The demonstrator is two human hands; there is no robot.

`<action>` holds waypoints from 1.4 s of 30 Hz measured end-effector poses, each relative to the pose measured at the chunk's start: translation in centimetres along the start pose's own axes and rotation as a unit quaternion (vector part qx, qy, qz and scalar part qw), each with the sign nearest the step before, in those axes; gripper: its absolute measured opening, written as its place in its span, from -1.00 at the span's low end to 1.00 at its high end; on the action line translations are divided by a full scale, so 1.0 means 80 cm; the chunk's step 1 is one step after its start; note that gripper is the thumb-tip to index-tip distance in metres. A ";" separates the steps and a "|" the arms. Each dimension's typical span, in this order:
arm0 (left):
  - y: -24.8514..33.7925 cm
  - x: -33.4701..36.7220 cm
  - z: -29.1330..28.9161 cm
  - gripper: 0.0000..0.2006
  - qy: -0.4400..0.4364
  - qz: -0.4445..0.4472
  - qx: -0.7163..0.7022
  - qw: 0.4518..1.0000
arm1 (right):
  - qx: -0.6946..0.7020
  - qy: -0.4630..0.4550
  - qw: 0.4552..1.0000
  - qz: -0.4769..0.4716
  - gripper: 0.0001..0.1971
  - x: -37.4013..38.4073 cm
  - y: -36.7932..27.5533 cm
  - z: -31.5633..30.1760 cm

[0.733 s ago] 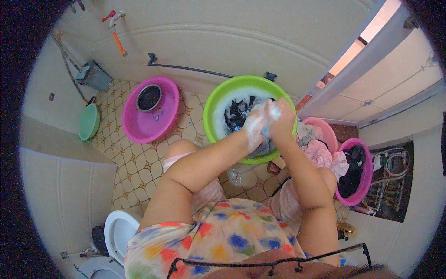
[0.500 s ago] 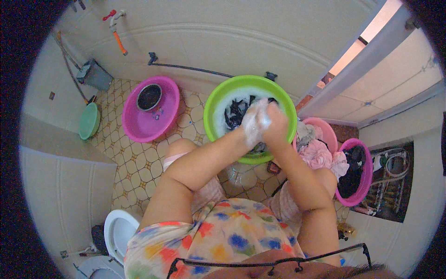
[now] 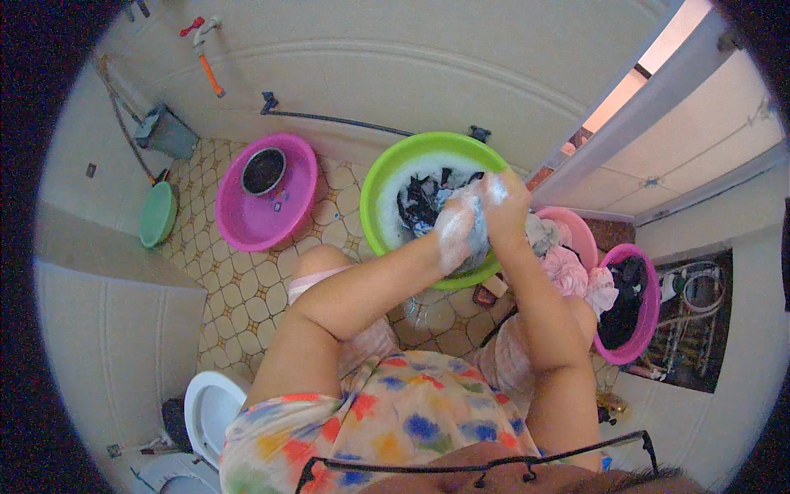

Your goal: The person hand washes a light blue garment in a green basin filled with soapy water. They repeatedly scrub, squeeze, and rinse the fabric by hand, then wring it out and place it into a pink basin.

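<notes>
A lime-green basin (image 3: pixel 372 216) of foamy water stands in front of me, with dark wet clothes (image 3: pixel 420 198) lying in the suds. Over its right side my left hand (image 3: pixel 459 221), lathered to the wrist, closes round a light-blue wet cloth (image 3: pixel 478 234). My right hand (image 3: pixel 506 198) is right beside it, fist-like and foam-covered, gripping the same cloth near the basin's right rim. The cloth shows only in part between the two hands. Below the basin's near rim, a pale bar-like block (image 3: pixel 494 286) and a small reddish-brown item (image 3: pixel 484 296) are on the floor.
To the left stands a pink basin (image 3: pixel 234 226) with a dark-bottomed round bowl (image 3: pixel 264 171). On my right are a light-pink tub (image 3: pixel 581 233) of pale clothes and a magenta tub (image 3: pixel 652 309) of dark ones. A toilet (image 3: pixel 204 412) is at lower left, a tap (image 3: pixel 206 37) on the wall.
My right hand has shifted slightly right, away from the left. My left hand has come a little nearer me, and the light-blue cloth between them shows more.
</notes>
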State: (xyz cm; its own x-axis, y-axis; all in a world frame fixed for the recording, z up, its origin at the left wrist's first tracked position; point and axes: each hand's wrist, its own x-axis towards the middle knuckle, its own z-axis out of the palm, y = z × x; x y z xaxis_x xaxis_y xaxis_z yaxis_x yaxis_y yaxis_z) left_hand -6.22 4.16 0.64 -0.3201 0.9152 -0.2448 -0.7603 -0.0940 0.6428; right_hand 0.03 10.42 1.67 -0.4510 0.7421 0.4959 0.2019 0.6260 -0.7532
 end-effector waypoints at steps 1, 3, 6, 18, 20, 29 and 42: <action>0.001 0.000 0.006 -0.76 -0.016 0.008 -0.005 1.000 | 0.008 -0.002 0.999 0.042 -0.81 0.005 0.000 -0.006; 0.005 0.000 0.007 -0.77 -0.012 -0.004 -0.003 1.000 | -0.049 -0.022 0.998 0.030 -0.80 -0.001 -0.006 -0.006; 0.011 0.012 -0.025 -0.81 -0.062 -0.031 -0.059 0.996 | -0.086 -0.051 0.991 -0.089 -0.80 -0.030 -0.023 0.013; 0.012 0.006 -0.011 -0.81 -0.025 -0.028 -0.010 0.999 | -0.033 0.011 0.995 -0.091 -0.83 -0.015 -0.023 0.004; 0.010 0.026 -0.044 -0.81 -0.073 -0.020 -0.050 0.996 | -0.026 0.010 0.993 -0.118 -0.83 -0.018 -0.031 0.007; 0.004 -0.007 0.014 -0.78 -0.009 -0.004 0.031 0.999 | 0.014 0.073 0.996 -0.045 -0.81 0.013 0.006 -0.004; 0.011 -0.008 0.004 -0.75 -0.027 -0.031 -0.012 0.999 | -0.004 0.005 1.000 -0.010 -0.81 0.004 -0.007 -0.001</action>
State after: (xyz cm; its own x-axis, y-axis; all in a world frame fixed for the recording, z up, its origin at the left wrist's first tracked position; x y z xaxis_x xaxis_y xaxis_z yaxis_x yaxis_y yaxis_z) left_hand -6.50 3.66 1.61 -0.2426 0.9390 -0.2439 -0.7910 -0.0459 0.6101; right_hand -0.17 10.35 2.26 -0.4458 0.7324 0.5147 0.1998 0.6419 -0.7403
